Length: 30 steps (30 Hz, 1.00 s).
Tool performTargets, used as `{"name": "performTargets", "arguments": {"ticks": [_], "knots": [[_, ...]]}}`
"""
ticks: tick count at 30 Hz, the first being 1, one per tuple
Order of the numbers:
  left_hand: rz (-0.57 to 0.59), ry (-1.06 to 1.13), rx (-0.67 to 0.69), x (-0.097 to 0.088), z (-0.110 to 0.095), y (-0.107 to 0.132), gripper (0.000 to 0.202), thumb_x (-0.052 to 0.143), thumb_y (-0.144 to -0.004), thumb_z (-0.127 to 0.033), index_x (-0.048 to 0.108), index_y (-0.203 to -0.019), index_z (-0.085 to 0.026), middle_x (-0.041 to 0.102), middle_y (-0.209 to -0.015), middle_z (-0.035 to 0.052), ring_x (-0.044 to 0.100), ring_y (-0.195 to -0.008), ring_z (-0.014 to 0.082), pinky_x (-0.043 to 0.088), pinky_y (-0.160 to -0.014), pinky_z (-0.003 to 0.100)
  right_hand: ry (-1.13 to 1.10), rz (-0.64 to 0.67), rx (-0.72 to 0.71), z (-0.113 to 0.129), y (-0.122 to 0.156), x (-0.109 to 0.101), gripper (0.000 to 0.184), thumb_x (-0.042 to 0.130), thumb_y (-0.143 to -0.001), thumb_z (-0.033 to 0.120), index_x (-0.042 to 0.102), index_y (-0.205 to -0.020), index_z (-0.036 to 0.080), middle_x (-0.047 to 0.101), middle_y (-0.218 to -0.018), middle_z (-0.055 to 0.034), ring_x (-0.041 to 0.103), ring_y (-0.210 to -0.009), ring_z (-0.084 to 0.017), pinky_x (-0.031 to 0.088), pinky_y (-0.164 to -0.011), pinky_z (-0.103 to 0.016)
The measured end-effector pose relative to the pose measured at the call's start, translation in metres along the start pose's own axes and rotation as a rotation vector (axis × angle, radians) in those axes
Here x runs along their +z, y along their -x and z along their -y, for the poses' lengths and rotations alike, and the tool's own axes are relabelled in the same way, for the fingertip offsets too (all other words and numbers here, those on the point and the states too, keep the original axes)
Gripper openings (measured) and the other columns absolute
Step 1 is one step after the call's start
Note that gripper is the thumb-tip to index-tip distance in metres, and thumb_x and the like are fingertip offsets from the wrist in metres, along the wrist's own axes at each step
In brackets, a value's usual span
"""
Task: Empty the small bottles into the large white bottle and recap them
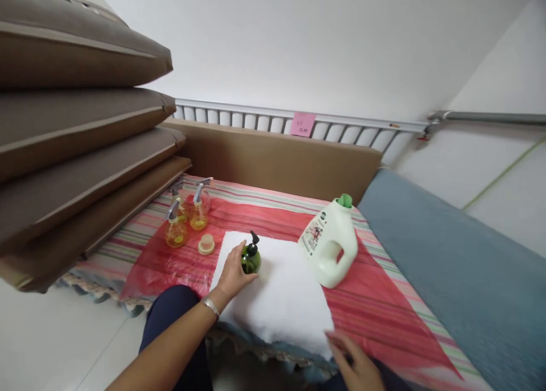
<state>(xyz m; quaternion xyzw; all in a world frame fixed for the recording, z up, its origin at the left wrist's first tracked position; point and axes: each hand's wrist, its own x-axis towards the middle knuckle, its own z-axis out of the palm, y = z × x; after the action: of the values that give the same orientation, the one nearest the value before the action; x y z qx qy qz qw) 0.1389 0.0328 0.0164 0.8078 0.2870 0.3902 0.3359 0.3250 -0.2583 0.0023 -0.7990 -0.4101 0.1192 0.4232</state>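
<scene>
My left hand (232,272) is wrapped round a small green pump bottle (251,260) with a black pump head. The bottle is upright on a white cloth (285,300) spread over the red sheet. My fingers and thumb lie around its near and left sides. At the lower right, my right hand (356,361) is beside the cloth's near right corner, fingers stretched out and holding nothing visible. Right of the cloth stands a large pale green jug (333,243) with a handle, a printed label and a green cap. A round cream-coloured cap (206,243) lies to the left.
Several clear spray bottles (176,231) with yellow liquid stand at the left. Stacked brown cushions (85,112) rise on that side. A brown board (273,160) and a radiator (256,120) with a pink note (302,124) are behind. Blue-grey padding (452,266) lies right.
</scene>
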Motion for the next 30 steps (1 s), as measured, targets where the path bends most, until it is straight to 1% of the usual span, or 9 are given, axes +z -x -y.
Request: {"name": "performTargets", "arguments": {"ticks": [2, 5, 9, 13, 16, 19, 23, 27, 30], "knots": [[0.028, -0.028, 0.023, 0.0, -0.005, 0.009, 0.096, 0.077, -0.055, -0.019, 0.028, -0.138, -0.023, 0.047, -0.13, 0.0124, 0.043, -0.124, 0.0301, 0.033, -0.105, 0.051, -0.118, 0.068, -0.025, 0.048, -0.023, 0.037, 0.032, 0.048, -0.076, 0.044, 0.064, -0.096, 0.025, 0.069, -0.101, -0.0083, 0.065, -0.094, -0.026, 0.054, -0.083, -0.038], [0.019, -0.115, 0.052, 0.005, -0.008, 0.024, 0.092, 0.077, -0.06, -0.024, 0.027, -0.137, -0.02, 0.049, -0.13, 0.015, 0.046, -0.122, 0.0313, 0.037, -0.101, 0.052, -0.072, 0.089, -0.063, 0.11, -0.062, 0.086, 0.043, 0.05, -0.076, 0.041, 0.055, -0.112, 0.018, 0.063, -0.113, -0.0105, 0.063, -0.096, -0.021, 0.053, -0.079, -0.03], [-0.022, -0.167, 0.082, 0.014, -0.003, 0.039, 0.084, 0.075, -0.065, -0.033, 0.031, -0.135, -0.019, 0.051, -0.129, 0.0175, 0.049, -0.12, 0.0329, 0.041, -0.096, 0.054, 0.082, 0.058, -0.073, 0.148, -0.096, 0.11, 0.039, 0.061, -0.073, 0.045, 0.058, -0.101, 0.017, 0.065, -0.094, -0.0103, 0.063, -0.081, -0.023, 0.049, -0.072, -0.033], [0.014, -0.125, 0.108, 0.023, 0.001, 0.038, 0.085, 0.077, -0.062, -0.038, 0.033, -0.133, -0.02, 0.047, -0.133, 0.0178, 0.044, -0.125, 0.0343, 0.039, -0.099, 0.056, 0.23, 0.076, -0.075, 0.156, -0.105, 0.105, 0.035, 0.06, -0.074, 0.054, 0.059, -0.084, 0.02, 0.065, -0.074, -0.006, 0.063, -0.072, -0.025, 0.042, -0.062, -0.03], [0.033, -0.024, 0.105, 0.028, 0.001, 0.033, 0.08, 0.077, -0.063, -0.038, 0.036, -0.13, -0.019, 0.046, -0.133, 0.0176, 0.04, -0.128, 0.0347, 0.037, -0.101, 0.056, 0.305, 0.074, -0.056, 0.155, -0.107, 0.105, 0.034, 0.055, -0.079, 0.051, 0.059, -0.089, 0.019, 0.067, -0.076, -0.0074, 0.063, -0.072, -0.024, 0.039, -0.061, -0.028], [0.058, 0.056, 0.09, 0.029, 0.002, 0.028, 0.077, 0.077, -0.063, -0.035, 0.037, -0.127, -0.019, 0.051, -0.124, 0.014, 0.048, -0.12, 0.0314, 0.039, -0.1, 0.053, 0.341, 0.093, -0.073, 0.153, -0.111, 0.108, 0.032, 0.053, -0.083, 0.047, 0.059, -0.094, 0.018, 0.068, -0.081, -0.0086, 0.063, -0.076, -0.024, 0.039, -0.063, -0.028], [0.066, 0.094, 0.08, 0.025, 0.006, 0.026, 0.081, 0.078, -0.059, -0.028, 0.035, -0.127, -0.019, 0.05, -0.122, 0.0116, 0.05, -0.116, 0.0284, 0.04, -0.1, 0.049, 0.316, 0.246, -0.217, 0.155, -0.128, 0.1, 0.023, 0.062, -0.078, 0.038, 0.063, -0.092, 0.02, 0.067, -0.087, -0.0033, 0.062, -0.082, -0.019, 0.04, -0.069, -0.025], [0.083, 0.122, 0.056, 0.023, 0.008, 0.024, 0.08, 0.077, -0.058, -0.022, 0.036, -0.126, -0.019, 0.049, -0.122, 0.0102, 0.048, -0.118, 0.0273, 0.038, -0.103, 0.047, 0.28, 0.402, -0.298, 0.159, -0.143, 0.088, 0.024, 0.075, -0.066, 0.037, 0.064, -0.08, 0.021, 0.063, -0.076, 0.0021, 0.058, -0.071, -0.014, 0.038, -0.063, -0.021], [0.09, 0.132, 0.009, 0.024, 0.01, 0.022, 0.083, 0.078, -0.057, -0.023, 0.034, -0.127, -0.017, 0.047, -0.123, 0.0109, 0.046, -0.12, 0.0285, 0.036, -0.104, 0.048, 0.278, 0.327, -0.204, 0.16, -0.141, 0.09, 0.031, 0.069, -0.073, 0.042, 0.061, -0.09, 0.017, 0.059, -0.069, 0.0008, 0.054, -0.064, -0.015, 0.034, -0.057, -0.023]]}}
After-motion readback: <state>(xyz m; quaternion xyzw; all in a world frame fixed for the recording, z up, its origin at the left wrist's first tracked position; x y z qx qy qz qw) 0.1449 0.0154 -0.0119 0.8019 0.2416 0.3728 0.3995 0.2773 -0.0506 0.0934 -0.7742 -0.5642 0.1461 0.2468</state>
